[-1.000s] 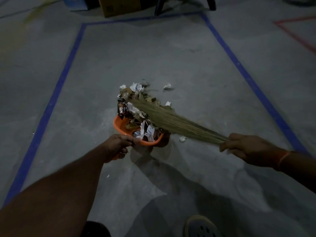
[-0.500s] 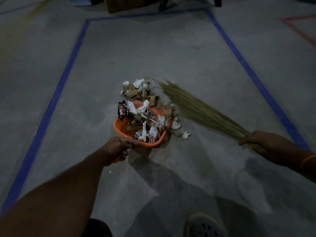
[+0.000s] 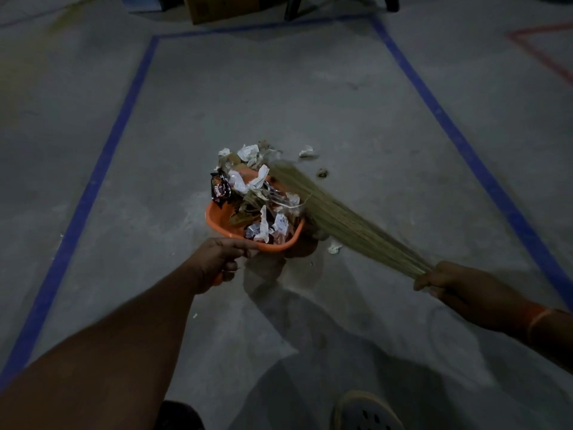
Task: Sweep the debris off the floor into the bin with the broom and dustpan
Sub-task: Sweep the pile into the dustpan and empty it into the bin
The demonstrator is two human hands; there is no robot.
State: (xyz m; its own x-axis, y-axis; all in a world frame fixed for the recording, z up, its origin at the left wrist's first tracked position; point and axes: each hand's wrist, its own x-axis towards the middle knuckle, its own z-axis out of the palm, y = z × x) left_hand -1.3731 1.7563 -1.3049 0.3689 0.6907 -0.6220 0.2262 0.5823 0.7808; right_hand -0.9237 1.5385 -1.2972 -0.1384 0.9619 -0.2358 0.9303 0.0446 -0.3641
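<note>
Two grips are seen: the orange dustpan (image 3: pixel 231 225), heaped with paper debris (image 3: pixel 263 197), is clasped at its handle by the left hand (image 3: pixel 217 262), and the grass broom (image 3: pixel 347 225), bristles against the dustpan's far side, is clenched by the right hand (image 3: pixel 449 283).

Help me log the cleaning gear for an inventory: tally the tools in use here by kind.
Broom, gripped by the right hand: 1
Orange dustpan, held by the left hand: 1
Total: 2
</note>
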